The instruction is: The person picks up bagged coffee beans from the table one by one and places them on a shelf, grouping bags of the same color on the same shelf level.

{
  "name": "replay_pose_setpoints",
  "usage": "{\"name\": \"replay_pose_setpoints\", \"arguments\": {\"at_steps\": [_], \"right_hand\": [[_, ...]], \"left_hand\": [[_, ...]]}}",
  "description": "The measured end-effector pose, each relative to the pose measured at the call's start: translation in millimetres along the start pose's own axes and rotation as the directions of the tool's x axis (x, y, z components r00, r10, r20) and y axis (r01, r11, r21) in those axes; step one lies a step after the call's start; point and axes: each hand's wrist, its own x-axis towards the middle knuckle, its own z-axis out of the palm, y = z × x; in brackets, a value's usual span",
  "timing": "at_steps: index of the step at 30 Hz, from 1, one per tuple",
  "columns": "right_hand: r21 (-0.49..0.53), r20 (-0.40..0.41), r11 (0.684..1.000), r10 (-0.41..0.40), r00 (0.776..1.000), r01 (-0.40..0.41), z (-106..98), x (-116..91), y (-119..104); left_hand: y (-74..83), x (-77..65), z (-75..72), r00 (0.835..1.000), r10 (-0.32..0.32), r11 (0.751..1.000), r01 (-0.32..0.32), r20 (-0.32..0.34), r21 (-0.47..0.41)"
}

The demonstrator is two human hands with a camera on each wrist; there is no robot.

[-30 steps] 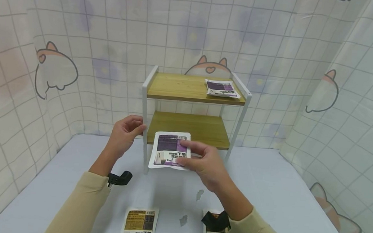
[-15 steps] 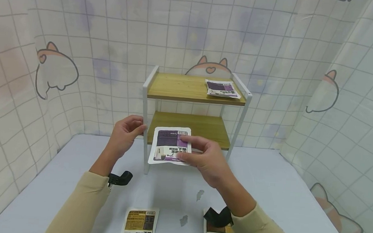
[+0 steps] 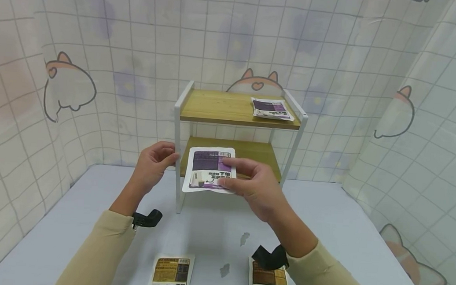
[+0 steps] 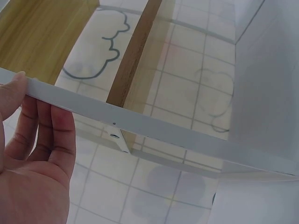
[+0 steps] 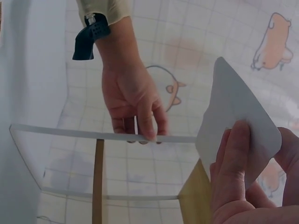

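My right hand (image 3: 254, 186) pinches a flat white-edged purple packet (image 3: 206, 165) by its right side, printed face up. In the head view the packet overlaps the lower shelf (image 3: 251, 148) of a small two-tier rack. Its plain pale back (image 5: 238, 107) shows in the right wrist view, with fingers spread across it. My left hand (image 3: 152, 166) grips the rack's white front left post (image 3: 176, 165) between thumb and fingers, as the left wrist view (image 4: 42, 154) also shows. Another purple packet (image 3: 272, 109) lies on the right of the wooden top shelf (image 3: 218, 104).
On the white table (image 3: 317, 228), two brown-and-gold packets lie near the front: a left packet (image 3: 170, 275) and a right packet (image 3: 269, 284), partly covered by the right wrist's black strap piece (image 3: 270, 257). A grid-patterned curtain (image 3: 139, 43) surrounds the table.
My right hand has raised the purple packet and carried it forward, so it now overlaps the lower shelf more. The left hand stays on the post.
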Motion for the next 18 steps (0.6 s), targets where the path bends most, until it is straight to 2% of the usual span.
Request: {"name": "replay_pose_setpoints", "arguments": {"at_steps": [7, 18], "right_hand": [[0.022, -0.027, 1.000, 0.022, 0.999, -0.021, 1.3, 1.7, -9.7], [0.024, -0.036, 1.000, 0.013, 0.999, -0.013, 2.0, 5.1, -16.7]], "left_hand": [[0.6, 0.2, 0.2, 1.000, -0.007, 1.000, 0.007, 0.000, 0.002], [-0.9, 0.3, -0.7, 1.000, 0.003, 1.000, -0.003, 0.000, 0.005]]}}
